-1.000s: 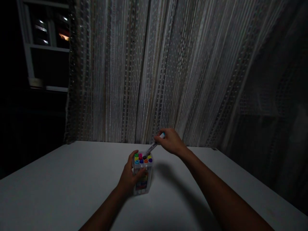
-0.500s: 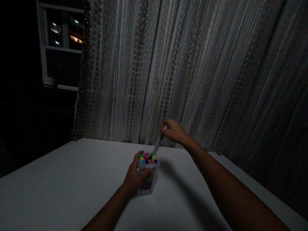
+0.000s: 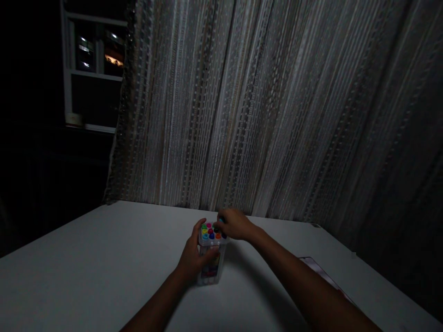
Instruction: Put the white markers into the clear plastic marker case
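Observation:
A clear plastic box of markers (image 3: 208, 279) stands upright on the white table (image 3: 114, 258). My left hand (image 3: 191, 256) is wrapped around its left side, with the thumb across the front below the rim. Coloured marker ends (image 3: 211, 231) in several colours fill the top in rows. Over the box's back right corner, my right hand (image 3: 235, 224) is closed in a pinch on a marker (image 3: 222, 220). Only its teal end shows; the fingers and other markers hide the rest. A printed label (image 3: 212, 267) is partly visible on the box front.
A flat, dark-edged object with a pale surface (image 3: 320, 269) lies on the table at the right, partly behind my right forearm. A patterned curtain (image 3: 242, 115) hangs along the table's far edge. A dark window (image 3: 93, 74) is at the upper left.
My right hand has come down with the marker, from above and behind the box to its top. My left hand keeps its hold. The flat object at the right has come into view.

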`<state>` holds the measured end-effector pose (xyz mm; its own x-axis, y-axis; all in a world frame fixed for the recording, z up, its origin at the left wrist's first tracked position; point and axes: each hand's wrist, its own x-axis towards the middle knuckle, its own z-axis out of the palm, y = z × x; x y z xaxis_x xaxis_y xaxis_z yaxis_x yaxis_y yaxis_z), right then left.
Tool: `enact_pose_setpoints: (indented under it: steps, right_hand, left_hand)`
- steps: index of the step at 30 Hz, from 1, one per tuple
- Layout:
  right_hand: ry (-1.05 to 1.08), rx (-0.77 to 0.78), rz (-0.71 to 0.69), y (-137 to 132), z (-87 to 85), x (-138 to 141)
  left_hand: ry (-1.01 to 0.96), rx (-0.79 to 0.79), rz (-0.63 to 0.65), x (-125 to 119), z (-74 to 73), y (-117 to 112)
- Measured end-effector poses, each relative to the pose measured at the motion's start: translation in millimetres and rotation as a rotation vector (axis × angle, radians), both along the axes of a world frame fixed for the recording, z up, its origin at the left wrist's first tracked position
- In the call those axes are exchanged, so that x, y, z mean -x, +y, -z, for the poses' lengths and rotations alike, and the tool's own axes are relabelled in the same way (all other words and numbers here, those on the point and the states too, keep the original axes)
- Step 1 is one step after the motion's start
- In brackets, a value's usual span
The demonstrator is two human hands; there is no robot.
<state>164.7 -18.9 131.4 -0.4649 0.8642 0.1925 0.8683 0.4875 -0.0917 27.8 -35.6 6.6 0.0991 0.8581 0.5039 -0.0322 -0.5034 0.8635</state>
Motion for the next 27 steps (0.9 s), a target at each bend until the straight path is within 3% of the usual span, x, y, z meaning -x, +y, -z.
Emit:
enact_pose_setpoints:
  steps: [5, 9, 12, 16, 19, 21, 24, 27]
  right_hand:
    - [0.067, -0.055, -0.02, -6.6, 16.6, -4.3]
    - [0.152, -0.093, -0.092, -7.2, 32.0, -10.1]
    - [0.267, -0.039, -0.153, -4.5, 41.3, -14.3]
    - [0.497, 0.044, -0.2, -2.5, 49.9, -18.0]
    - [0.521, 0.087, -0.202, -2.0, 55.4, -20.8]
    - [0.576, 0.095, -0.159, 0.1, 62.0, -23.1]
    - [0.914, 0.152, -0.053, 6.2, 80.0, -26.4]
    - [1.359, 0.417, 0.028, 10.2, 104.6, -27.0]
  left_hand:
    - [-0.048, 0.069, 0.057, -1.8, 3.0, 3.9]
    - [-0.088, 0.161, 0.181, -4.5, 10.9, 9.3]
    - [-0.107, 0.21, 0.284, -2.3, 20.7, 16.4]
    - [0.042, 0.288, 0.452, 3.8, 35.5, 26.5]
    - [0.089, 0.314, 0.535, 6.3, 40.9, 30.7]
    - [0.059, 0.339, 0.54, 8.6, 39.0, 31.7]
    - [0.031, 0.364, 0.464, 18.3, 27.1, 31.4]
    - [0.094, 0.328, 0.277, 33.3, 8.1, 29.3]
